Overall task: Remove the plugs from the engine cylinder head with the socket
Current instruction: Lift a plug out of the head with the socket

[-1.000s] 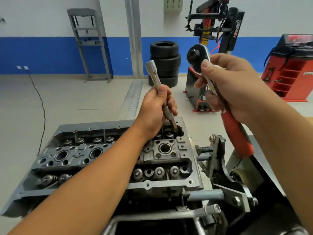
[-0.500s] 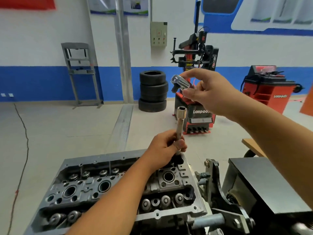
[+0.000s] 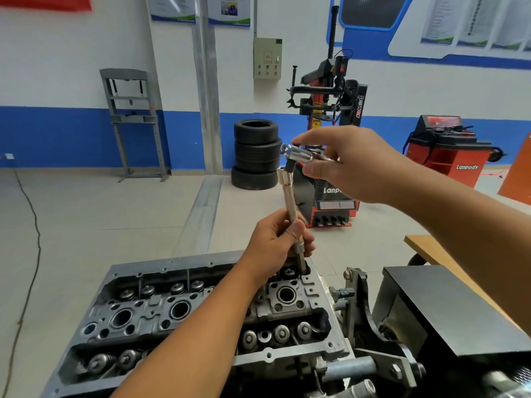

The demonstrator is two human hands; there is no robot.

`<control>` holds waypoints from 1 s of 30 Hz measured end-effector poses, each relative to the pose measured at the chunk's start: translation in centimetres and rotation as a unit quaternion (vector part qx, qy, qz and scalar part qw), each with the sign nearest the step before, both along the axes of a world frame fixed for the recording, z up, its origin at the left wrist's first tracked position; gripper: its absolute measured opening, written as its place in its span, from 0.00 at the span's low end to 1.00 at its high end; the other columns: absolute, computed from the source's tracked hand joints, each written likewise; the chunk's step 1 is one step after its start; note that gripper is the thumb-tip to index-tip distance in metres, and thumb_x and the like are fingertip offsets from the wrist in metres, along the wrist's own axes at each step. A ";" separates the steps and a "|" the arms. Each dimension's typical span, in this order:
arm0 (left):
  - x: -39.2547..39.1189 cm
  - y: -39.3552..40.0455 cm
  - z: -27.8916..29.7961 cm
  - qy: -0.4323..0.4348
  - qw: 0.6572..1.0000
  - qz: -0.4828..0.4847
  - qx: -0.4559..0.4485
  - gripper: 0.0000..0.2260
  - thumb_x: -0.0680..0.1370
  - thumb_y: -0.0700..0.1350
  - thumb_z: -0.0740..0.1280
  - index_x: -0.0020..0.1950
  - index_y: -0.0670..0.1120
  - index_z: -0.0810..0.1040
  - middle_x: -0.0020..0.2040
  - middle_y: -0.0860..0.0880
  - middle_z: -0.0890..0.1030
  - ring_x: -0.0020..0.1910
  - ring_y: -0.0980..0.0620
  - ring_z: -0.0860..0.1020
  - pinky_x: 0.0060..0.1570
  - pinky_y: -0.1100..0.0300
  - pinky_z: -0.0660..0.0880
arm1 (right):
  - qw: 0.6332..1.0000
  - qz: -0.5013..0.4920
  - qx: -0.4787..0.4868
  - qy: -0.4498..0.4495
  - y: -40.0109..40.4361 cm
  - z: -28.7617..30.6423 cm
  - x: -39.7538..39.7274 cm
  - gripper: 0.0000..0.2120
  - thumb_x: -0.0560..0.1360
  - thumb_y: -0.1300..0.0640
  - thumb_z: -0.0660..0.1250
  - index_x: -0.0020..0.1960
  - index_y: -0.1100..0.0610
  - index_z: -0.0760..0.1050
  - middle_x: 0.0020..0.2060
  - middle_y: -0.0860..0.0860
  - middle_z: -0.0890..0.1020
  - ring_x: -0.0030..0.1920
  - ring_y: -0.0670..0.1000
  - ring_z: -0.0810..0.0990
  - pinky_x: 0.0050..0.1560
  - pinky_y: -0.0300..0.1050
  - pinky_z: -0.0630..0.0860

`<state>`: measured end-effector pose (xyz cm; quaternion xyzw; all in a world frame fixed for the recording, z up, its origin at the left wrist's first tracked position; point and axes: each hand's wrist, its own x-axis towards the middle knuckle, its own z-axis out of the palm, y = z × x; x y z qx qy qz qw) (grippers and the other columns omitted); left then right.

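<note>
Stacked tyres (image 3: 256, 155), red tyre changer (image 3: 330, 133), grey rack (image 3: 130, 122).

The cylinder head (image 3: 201, 314) is sitting near, left of the stand bracket (image 3: 365, 308). The socket (image 3: 291, 216) is standing in its far right corner. Tyres (image 3: 256, 154) are stacking far behind, left of the tyre changer (image 3: 330, 133).
</note>
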<state>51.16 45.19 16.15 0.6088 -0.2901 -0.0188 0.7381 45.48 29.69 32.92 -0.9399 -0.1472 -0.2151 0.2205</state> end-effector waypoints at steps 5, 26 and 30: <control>0.0 0.1 0.1 -0.001 1.000 0.006 0.013 0.07 0.85 0.45 0.64 0.57 0.42 0.78 0.45 0.43 0.85 0.45 0.40 0.86 0.51 0.46 0.85 | 1.000 -0.009 -0.026 0.002 0.3 -0.3 -0.2 0.21 0.81 0.49 0.70 0.72 0.37 0.73 0.42 0.34 0.69 0.41 0.38 0.72 0.46 0.44 0.71; -0.4 -0.3 0.0 -0.083 0.995 0.009 0.055 0.05 0.86 0.40 0.62 0.56 0.47 0.76 0.42 0.44 0.82 0.44 0.44 0.82 0.51 0.51 0.83 | 0.968 0.013 -0.246 0.041 1.4 5.8 -0.3 0.18 0.77 0.50 0.75 0.66 0.43 0.78 0.33 0.41 0.75 0.32 0.44 0.74 0.34 0.43 0.67; -0.6 -0.5 0.1 -0.095 0.994 0.023 0.047 0.04 0.86 0.40 0.63 0.55 0.47 0.75 0.42 0.43 0.81 0.42 0.43 0.83 0.48 0.55 0.83 | 0.950 0.003 -0.312 0.025 2.0 6.4 -0.5 0.10 0.73 0.46 0.76 0.53 0.46 0.82 0.35 0.45 0.82 0.31 0.46 0.80 0.36 0.47 0.77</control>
